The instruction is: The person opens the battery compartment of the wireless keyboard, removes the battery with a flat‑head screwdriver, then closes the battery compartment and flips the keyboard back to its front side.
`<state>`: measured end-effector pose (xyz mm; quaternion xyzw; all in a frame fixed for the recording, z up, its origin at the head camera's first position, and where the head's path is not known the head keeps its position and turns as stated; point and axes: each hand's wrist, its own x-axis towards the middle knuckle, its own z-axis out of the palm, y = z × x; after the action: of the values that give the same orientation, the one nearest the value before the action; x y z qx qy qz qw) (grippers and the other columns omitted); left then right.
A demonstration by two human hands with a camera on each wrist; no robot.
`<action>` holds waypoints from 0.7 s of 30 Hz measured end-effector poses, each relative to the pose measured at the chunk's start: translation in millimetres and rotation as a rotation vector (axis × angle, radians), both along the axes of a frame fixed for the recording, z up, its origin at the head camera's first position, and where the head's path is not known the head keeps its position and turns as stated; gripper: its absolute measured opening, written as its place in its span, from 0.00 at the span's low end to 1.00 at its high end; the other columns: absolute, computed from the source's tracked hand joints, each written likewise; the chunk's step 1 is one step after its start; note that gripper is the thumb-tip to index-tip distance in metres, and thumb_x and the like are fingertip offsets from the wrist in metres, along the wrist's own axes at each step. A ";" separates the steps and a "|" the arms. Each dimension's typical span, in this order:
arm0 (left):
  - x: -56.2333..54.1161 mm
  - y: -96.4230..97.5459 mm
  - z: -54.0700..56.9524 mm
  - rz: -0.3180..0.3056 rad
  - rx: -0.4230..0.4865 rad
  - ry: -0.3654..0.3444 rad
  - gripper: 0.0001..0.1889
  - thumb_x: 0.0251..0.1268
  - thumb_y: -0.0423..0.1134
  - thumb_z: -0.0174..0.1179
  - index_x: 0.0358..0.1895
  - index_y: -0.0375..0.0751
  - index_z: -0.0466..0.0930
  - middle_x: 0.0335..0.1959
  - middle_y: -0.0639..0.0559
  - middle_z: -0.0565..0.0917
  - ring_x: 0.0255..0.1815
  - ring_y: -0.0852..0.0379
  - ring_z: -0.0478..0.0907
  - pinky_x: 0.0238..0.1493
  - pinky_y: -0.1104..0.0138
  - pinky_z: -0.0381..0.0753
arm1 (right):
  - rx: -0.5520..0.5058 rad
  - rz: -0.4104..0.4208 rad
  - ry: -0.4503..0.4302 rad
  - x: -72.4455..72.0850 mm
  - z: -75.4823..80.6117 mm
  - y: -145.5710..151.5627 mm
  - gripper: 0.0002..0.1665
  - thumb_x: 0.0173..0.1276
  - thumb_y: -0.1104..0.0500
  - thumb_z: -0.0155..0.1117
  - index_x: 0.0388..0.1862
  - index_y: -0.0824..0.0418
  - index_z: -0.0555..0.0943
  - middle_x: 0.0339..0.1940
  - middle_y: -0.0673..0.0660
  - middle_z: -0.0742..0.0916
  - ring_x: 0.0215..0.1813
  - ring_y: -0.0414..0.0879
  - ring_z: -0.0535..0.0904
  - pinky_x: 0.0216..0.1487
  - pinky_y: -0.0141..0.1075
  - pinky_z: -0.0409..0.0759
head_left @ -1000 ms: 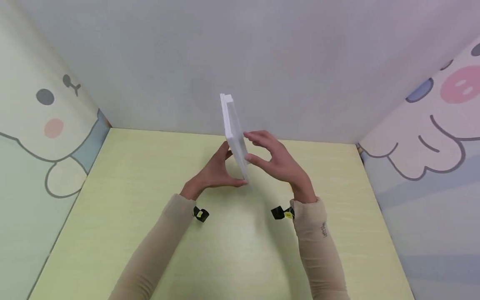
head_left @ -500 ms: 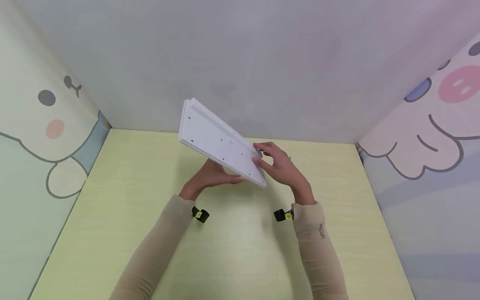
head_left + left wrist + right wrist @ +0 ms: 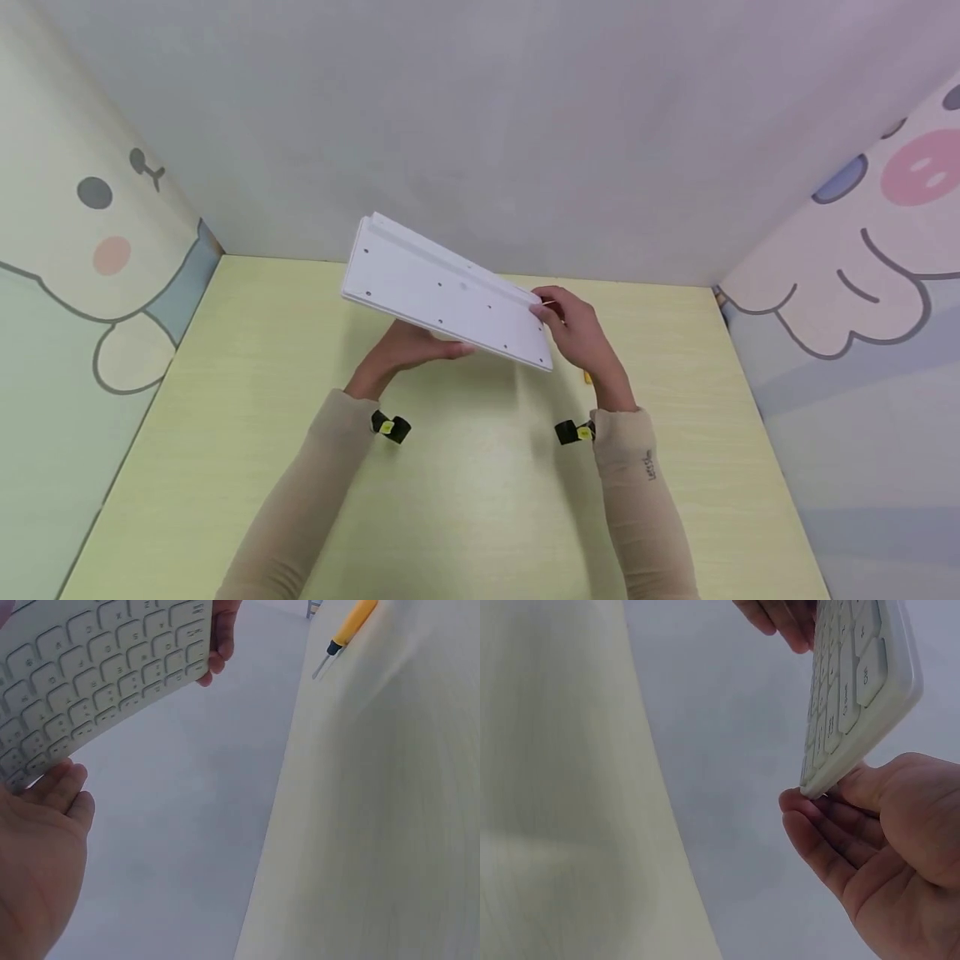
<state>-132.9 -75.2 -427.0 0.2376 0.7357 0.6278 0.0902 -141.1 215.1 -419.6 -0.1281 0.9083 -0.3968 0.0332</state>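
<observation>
A white keyboard (image 3: 450, 292) is held tilted above the table, its screw-dotted underside facing the head camera. My left hand (image 3: 405, 346) grips it from below at the long near edge, its fingers partly hidden behind the board. At the right short end my right hand (image 3: 573, 329) pinches the edge between thumb and fingers. The keys (image 3: 97, 667) show in the left wrist view, with left fingertips at the edge. In the right wrist view the right fingers (image 3: 832, 832) hold the keyboard's corner.
A screwdriver (image 3: 352, 626) with a yellow handle lies on the pale yellow table (image 3: 465, 500); in the head view it is mostly behind the right wrist. A grey wall (image 3: 465, 125) rises at the back, and cartoon-printed panels (image 3: 862, 250) flank the table.
The keyboard has swung from nearly edge-on to showing its underside, its far end coming left and down. My right hand has moved right along it to the end and closed on the edge.
</observation>
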 end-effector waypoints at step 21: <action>-5.3 -74.6 36.3 0.099 0.286 0.007 0.65 0.43 0.21 0.71 0.83 0.55 0.40 0.76 0.51 0.62 0.68 0.55 0.66 0.59 0.74 0.80 | 0.096 -0.008 0.099 -5.1 1.8 15.0 0.18 0.79 0.57 0.58 0.62 0.63 0.79 0.51 0.60 0.87 0.43 0.51 0.79 0.44 0.38 0.76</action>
<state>-138.2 -149.8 -390.6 0.2139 0.6497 0.7292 0.0219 -146.3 230.1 -417.8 -0.1422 0.9273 -0.3463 -0.0074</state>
